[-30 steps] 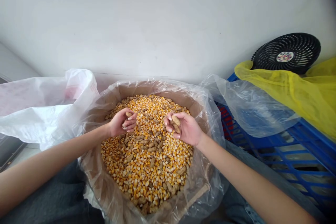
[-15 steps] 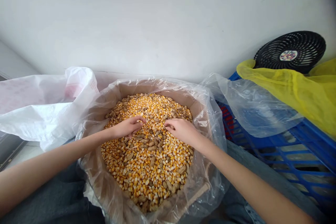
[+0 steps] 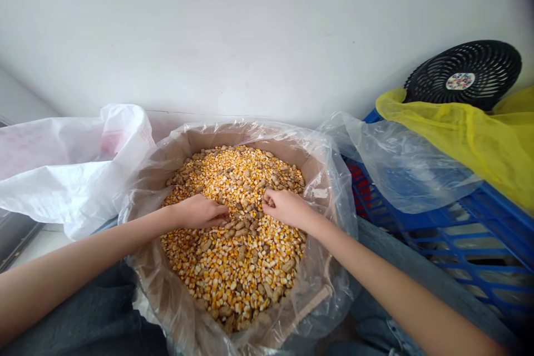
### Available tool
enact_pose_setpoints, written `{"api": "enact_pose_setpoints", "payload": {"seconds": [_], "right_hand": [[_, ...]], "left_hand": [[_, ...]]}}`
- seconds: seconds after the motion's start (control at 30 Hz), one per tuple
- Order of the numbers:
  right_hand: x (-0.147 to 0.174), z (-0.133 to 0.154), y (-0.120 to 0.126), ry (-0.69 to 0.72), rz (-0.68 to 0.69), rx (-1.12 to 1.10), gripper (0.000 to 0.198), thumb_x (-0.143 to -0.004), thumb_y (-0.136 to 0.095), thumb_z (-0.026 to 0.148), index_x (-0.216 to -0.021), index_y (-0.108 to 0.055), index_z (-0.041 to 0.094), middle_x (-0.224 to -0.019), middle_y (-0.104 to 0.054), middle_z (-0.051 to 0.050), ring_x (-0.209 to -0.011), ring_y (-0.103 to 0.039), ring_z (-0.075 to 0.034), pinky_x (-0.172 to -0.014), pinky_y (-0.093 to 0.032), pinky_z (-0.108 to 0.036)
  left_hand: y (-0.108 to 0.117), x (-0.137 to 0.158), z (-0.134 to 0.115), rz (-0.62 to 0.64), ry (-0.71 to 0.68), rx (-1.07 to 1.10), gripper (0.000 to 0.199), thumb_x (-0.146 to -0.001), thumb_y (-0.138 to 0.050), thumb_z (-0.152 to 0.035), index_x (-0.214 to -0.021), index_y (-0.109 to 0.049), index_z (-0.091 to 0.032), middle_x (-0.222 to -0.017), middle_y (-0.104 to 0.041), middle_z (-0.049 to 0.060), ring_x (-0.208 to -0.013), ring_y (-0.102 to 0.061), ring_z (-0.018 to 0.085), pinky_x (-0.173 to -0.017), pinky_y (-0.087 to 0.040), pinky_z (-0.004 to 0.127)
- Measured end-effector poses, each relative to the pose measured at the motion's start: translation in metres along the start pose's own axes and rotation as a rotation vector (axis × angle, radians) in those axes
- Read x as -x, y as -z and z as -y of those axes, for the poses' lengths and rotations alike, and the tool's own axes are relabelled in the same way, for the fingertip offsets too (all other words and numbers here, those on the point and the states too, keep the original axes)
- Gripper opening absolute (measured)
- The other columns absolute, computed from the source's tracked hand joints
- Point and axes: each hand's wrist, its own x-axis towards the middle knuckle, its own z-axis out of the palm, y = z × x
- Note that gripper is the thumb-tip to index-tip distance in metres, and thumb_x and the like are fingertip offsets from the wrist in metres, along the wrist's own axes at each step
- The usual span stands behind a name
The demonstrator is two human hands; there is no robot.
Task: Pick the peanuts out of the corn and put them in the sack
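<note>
A cardboard box [image 3: 315, 169] lined with a clear plastic bag [image 3: 340, 189] stands before me, full of loose corn kernels [image 3: 233, 164] with unshelled peanuts [image 3: 242, 253] mixed in. Low over the left middle of the mix is my left hand [image 3: 200, 211], palm down. Its fingers are closed together at the edge of a cluster of peanuts; what is in them, if anything, is hidden. Across a small gap, my right hand [image 3: 287, 207] curls its fingers, with a brownish peanut [image 3: 270, 202] showing between them.
On the left lies a white woven sack [image 3: 83, 189]. To the right, a blue plastic crate [image 3: 450, 233] carries a yellow mesh cloth [image 3: 463, 133], more clear plastic and a black fan [image 3: 463, 75]. A white wall [image 3: 250, 39] rises behind the box, and my knees flank it.
My left hand has moved down and its fingers have closed in toward the peanut cluster. The right hand has stayed nearly in place, its fingers turned so a peanut shows.
</note>
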Motion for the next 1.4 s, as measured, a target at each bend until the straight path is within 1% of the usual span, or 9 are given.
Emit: {"api": "enact_pose_setpoints", "payload": {"seconds": [0.17,0.27,0.37,0.47,0.87,1.03,1.23,1.3,1.4], "right_hand": [[-0.003,-0.002,0.021,-0.07,0.189,-1.123,0.017,-0.07,-0.033,0.032,-0.065,-0.041,0.018,-0.056,-0.044,0.002,-0.041,-0.034,-0.007,-0.035,-0.023,-0.018],[-0.001,-0.002,0.031,-0.097,0.179,-1.476,0.015,-0.066,-0.032,0.03,-0.068,-0.042,0.018,-0.061,-0.047,0.0,-0.045,-0.037,-0.009,-0.034,-0.021,-0.017],[0.0,-0.001,0.036,-0.127,0.177,-1.597,0.018,-0.066,-0.032,0.028,-0.071,-0.045,0.017,-0.068,-0.052,-0.003,-0.051,-0.042,-0.01,-0.035,-0.024,-0.017],[-0.001,-0.001,0.034,-0.166,0.172,-1.661,0.018,-0.071,-0.035,0.033,-0.07,-0.045,0.017,-0.068,-0.052,-0.002,-0.051,-0.043,-0.01,-0.036,-0.024,-0.017],[-0.006,-0.004,0.03,-0.255,0.109,-1.754,0.027,-0.07,-0.05,0.036,-0.056,-0.037,0.016,-0.059,-0.046,0.003,-0.047,-0.041,-0.006,-0.033,-0.021,-0.014],[-0.007,-0.007,0.024,-0.225,-0.047,-1.618,0.049,-0.066,-0.054,0.045,-0.043,-0.024,0.014,-0.051,-0.038,0.003,-0.043,-0.037,-0.005,-0.033,-0.022,-0.016],[-0.008,-0.009,0.016,-0.163,-0.132,-0.974,0.032,-0.067,-0.051,0.049,-0.06,-0.045,0.017,-0.049,-0.039,0.005,-0.039,-0.035,-0.007,-0.036,-0.027,-0.019],[-0.007,-0.009,0.015,-0.139,-0.131,-0.651,0.028,-0.069,-0.05,0.046,-0.071,-0.05,0.019,-0.051,-0.044,0.004,-0.041,-0.039,-0.008,-0.039,-0.029,-0.02],[-0.005,-0.007,0.014,-0.115,-0.176,-0.107,0.022,-0.072,-0.048,0.039,-0.083,-0.054,0.021,-0.058,-0.054,0.001,-0.051,-0.049,-0.013,-0.048,-0.033,-0.023]], "left_hand": [[0.007,-0.002,0.0,-0.079,0.088,0.369,0.024,-0.073,-0.046,-0.042,-0.071,-0.054,-0.02,-0.057,-0.053,-0.001,-0.05,-0.046,0.01,-0.05,-0.032,0.02],[0.014,-0.003,0.002,-0.1,0.178,0.825,0.026,-0.075,-0.043,-0.042,-0.064,-0.045,-0.018,-0.045,-0.039,-0.005,-0.037,-0.037,0.007,-0.039,-0.028,0.019],[0.018,-0.003,0.003,-0.138,0.191,1.269,0.025,-0.076,-0.041,-0.035,-0.059,-0.037,-0.018,-0.04,-0.024,-0.008,-0.03,-0.027,0.005,-0.033,-0.024,0.018],[0.021,-0.003,0.002,-0.163,0.197,1.576,0.02,-0.076,-0.039,-0.028,-0.06,-0.037,-0.017,-0.041,-0.02,-0.008,-0.029,-0.024,0.004,-0.032,-0.025,0.017],[0.024,-0.005,-0.001,-0.22,0.152,1.793,0.018,-0.077,-0.037,-0.032,-0.068,-0.045,-0.018,-0.045,-0.024,-0.007,-0.03,-0.022,0.004,-0.03,-0.023,0.017],[0.024,-0.005,0.004,-0.3,0.232,1.777,0.035,-0.074,-0.039,-0.049,-0.065,-0.045,-0.016,-0.049,-0.036,-0.005,-0.033,-0.028,0.004,-0.031,-0.023,0.017],[0.023,-0.005,0.012,-0.322,0.313,1.603,0.018,-0.073,-0.047,-0.035,-0.075,-0.049,-0.017,-0.056,-0.042,-0.005,-0.034,-0.027,0.002,-0.033,-0.022,0.016],[0.02,-0.006,0.014,-0.349,0.373,1.327,0.023,-0.072,-0.046,-0.04,-0.075,-0.051,-0.017,-0.053,-0.042,-0.005,-0.035,-0.029,0.004,-0.034,-0.023,0.017],[0.014,-0.006,0.016,-0.339,0.39,0.614,0.031,-0.069,-0.046,-0.047,-0.073,-0.057,-0.017,-0.057,-0.051,-0.001,-0.045,-0.042,0.008,-0.042,-0.03,0.019]]}}
